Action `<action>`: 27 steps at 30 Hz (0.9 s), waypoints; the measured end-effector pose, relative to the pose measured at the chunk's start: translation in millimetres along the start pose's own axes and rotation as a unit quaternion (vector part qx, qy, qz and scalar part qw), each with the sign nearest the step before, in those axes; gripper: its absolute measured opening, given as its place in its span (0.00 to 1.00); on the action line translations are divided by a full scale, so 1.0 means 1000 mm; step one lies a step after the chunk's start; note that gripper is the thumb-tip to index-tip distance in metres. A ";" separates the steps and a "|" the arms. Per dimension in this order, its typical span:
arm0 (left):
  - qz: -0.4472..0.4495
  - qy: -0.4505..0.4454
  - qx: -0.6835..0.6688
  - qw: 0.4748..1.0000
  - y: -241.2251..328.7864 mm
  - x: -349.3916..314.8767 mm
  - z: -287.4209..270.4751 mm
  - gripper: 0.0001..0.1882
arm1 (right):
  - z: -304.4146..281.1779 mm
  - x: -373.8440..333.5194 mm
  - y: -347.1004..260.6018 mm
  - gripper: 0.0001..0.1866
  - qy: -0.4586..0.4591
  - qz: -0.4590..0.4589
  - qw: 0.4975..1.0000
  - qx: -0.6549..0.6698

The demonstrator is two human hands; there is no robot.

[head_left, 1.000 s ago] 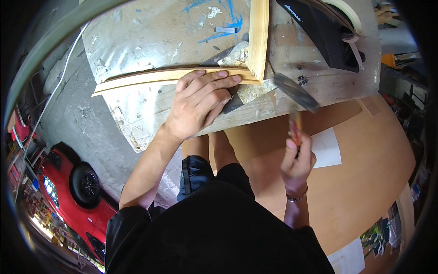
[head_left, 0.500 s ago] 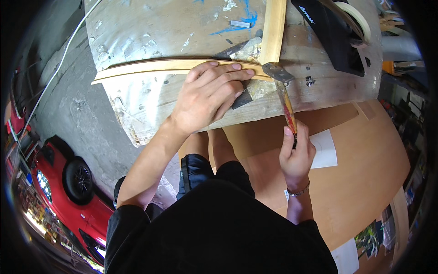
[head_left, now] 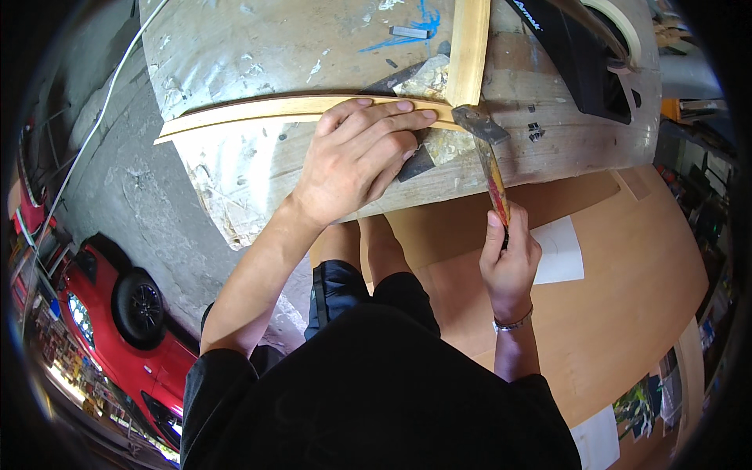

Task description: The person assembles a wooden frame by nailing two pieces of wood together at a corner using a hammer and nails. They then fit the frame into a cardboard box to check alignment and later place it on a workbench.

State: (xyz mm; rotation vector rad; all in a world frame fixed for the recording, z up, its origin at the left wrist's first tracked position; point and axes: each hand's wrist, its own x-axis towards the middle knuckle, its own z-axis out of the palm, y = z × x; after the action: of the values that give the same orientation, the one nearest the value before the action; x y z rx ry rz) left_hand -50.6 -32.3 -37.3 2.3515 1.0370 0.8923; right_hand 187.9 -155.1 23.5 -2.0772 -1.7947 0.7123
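Floor (head_left: 176,207): grey, patchy concrete
Table (head_left: 274,59): worn, blue-smeared top
Light: bright glare (head_left: 223,160), table's left
Red car (head_left: 117,345): 1, lower left
Brown board (head_left: 634,258): lower right

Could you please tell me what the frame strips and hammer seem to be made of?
Frame strips: probably wood, pale yellow and smooth, judging by the faint lengthwise streaks. Hammer: dull, dark head, likely steel; worn red-and-yellow handle, core material unclear.

A gap, seemingly passable, separates the hammer (head_left: 492,171) from the black object (head_left: 583,72).
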 end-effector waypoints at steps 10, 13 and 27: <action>0.006 0.007 0.010 1.000 -0.001 0.001 0.001 0.09 | -0.004 0.003 -0.007 0.11 0.014 -0.009 1.000 0.018; 0.004 0.005 0.001 1.000 -0.001 0.001 0.001 0.09 | -0.004 -0.001 -0.006 0.09 0.049 -0.018 0.999 0.013; -0.096 0.059 -0.027 0.993 0.023 0.037 0.005 0.06 | 0.034 0.026 -0.013 0.08 0.109 0.176 0.893 0.401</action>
State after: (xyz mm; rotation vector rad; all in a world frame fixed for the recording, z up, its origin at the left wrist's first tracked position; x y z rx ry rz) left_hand -16.8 -18.5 -12.6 2.1326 1.2458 0.9817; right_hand 160.4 -130.7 -2.3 -1.7854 -0.7786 1.0387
